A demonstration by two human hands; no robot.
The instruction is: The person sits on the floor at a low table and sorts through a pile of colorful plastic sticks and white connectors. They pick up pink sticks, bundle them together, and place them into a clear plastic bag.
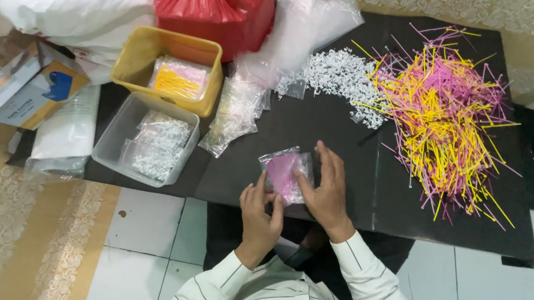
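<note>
Together both hands' fingers (306, 184) pinch a clear bag (284, 173) of pink sticks.

We recorded bright, even overhead light and no hard shadows. Above the hands, glare sat on the red bag (215, 4) and clear plastic sheet (304, 24). The black tabletop (346, 131) around the hands stayed matte, detail legible. Focus was sharp at the hands; mild softness and wide-angle stretch showed toward the corners, far from them.
</note>
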